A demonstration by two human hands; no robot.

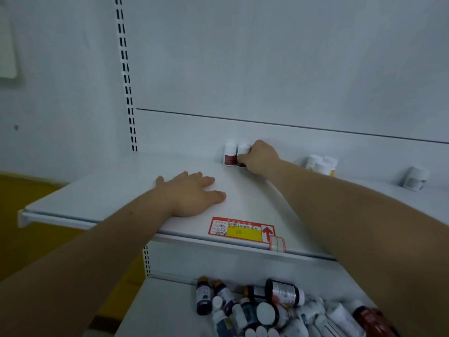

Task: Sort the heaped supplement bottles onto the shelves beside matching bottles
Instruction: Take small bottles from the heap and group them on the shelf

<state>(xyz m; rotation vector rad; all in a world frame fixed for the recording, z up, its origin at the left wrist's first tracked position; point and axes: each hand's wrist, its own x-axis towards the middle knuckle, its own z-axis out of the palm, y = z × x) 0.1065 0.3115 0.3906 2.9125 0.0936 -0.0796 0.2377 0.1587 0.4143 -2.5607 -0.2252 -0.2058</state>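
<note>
Setting a small white-capped bottle (243, 155) at the back of the upper shelf (102, 190), our right hand (261, 158) has its fingers curled around it. The bottle has a dark red label and stands upright, touching a matching bottle (229, 154) on its left. Both sit against the shelf's rear wall. Whether the base already rests on the shelf we cannot tell, because the fingers hide it.

Our left hand (192, 194) lies flat on the same shelf, fingers spread and holding nothing, nearer the front edge.

Further right along the back wall stands a cluster of white bottles with yellow labels (322, 164). Well apart from those, near the right edge of view, stands one pale bottle (415, 178).

A red and yellow price tag (243, 231) is stuck at the shelf's front edge.

On the lower shelf (155, 310), a heap of mixed bottles (267, 310) lies jumbled: dark purple ones, white ones, a brown one with a white cap.

We judge the sorting to be at an early stage. Only a few bottles stand in groups above, and the large heap below is still to be sorted. The dark purple kind has no matching group in view on this shelf.
</note>
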